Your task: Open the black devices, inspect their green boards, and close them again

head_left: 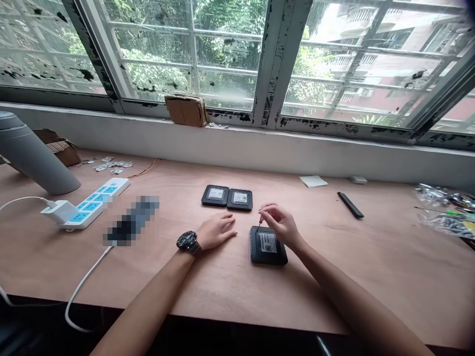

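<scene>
My right hand (282, 223) pinches a thin small tool (259, 227), its tip touching the top left corner of a black square device (267, 245) with a white label, lying flat on the wooden table (230, 291). My left hand (217, 231), with a black watch (188, 241) on the wrist, rests flat on the table just left of that device, fingers stretched out and holding nothing. Two more black square devices (227, 197) lie side by side a little farther back.
A white and blue power strip (92, 202) with a plugged charger and cable lies at left, beside a grey lamp base (33, 158) and a blurred item (131, 221). A black bar (350, 204), a white pad (313, 181) and plastic bags (447, 212) lie at right. A cardboard box (186, 110) sits on the sill.
</scene>
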`<state>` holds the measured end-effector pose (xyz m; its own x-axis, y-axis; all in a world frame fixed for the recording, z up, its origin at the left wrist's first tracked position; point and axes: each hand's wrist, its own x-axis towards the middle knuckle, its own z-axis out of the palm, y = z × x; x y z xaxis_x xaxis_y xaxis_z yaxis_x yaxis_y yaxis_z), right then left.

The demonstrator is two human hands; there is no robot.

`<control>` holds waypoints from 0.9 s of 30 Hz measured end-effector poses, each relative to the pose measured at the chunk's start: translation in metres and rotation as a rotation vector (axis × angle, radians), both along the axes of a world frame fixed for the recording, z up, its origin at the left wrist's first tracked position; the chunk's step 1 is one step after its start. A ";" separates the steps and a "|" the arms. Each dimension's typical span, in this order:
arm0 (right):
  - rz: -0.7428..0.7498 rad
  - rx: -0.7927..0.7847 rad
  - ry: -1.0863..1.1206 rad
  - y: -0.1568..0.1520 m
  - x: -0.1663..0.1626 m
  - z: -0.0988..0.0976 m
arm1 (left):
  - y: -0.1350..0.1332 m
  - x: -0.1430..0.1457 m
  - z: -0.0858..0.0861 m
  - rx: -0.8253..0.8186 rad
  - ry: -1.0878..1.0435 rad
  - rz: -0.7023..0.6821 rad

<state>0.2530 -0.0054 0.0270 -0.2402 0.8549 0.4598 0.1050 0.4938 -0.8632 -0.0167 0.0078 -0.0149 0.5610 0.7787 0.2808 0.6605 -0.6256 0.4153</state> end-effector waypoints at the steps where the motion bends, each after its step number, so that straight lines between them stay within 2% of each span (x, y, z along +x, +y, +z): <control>1: -0.023 0.008 0.041 0.001 0.001 0.001 | -0.001 0.000 0.001 0.003 -0.001 0.004; 4: -0.145 0.043 0.155 0.006 0.013 0.006 | -0.008 0.008 0.004 0.032 0.011 0.017; 7: -0.305 0.158 0.169 0.012 0.040 0.005 | -0.023 0.026 0.007 0.102 0.027 -0.047; 9: -0.431 0.239 0.040 0.015 0.064 0.001 | -0.035 0.042 0.008 0.143 0.063 -0.141; 12: -0.558 0.324 -0.335 0.016 0.100 -0.011 | -0.053 0.060 0.007 0.148 0.133 -0.260; 14: -0.550 0.352 -0.536 0.016 0.120 -0.020 | -0.065 0.063 0.007 0.152 0.144 -0.266; 17: -0.518 0.345 -0.674 0.018 0.138 -0.031 | -0.085 0.053 0.007 0.243 0.131 -0.205; 20: -0.529 0.314 -0.687 0.021 0.143 -0.035 | -0.106 0.032 0.007 0.378 0.143 -0.151; 23: -0.520 0.278 -0.666 0.021 0.137 -0.036 | -0.122 0.011 0.007 0.474 0.139 -0.027; 27: -0.434 0.231 -0.680 0.012 0.123 -0.034 | -0.129 -0.001 0.009 0.515 0.139 0.126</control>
<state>0.3764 0.0070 -0.0066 -0.2001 0.8377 0.5082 0.7875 0.4461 -0.4253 -0.0178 -0.1209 -0.0055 0.5315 0.6237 0.5732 0.7700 -0.6377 -0.0202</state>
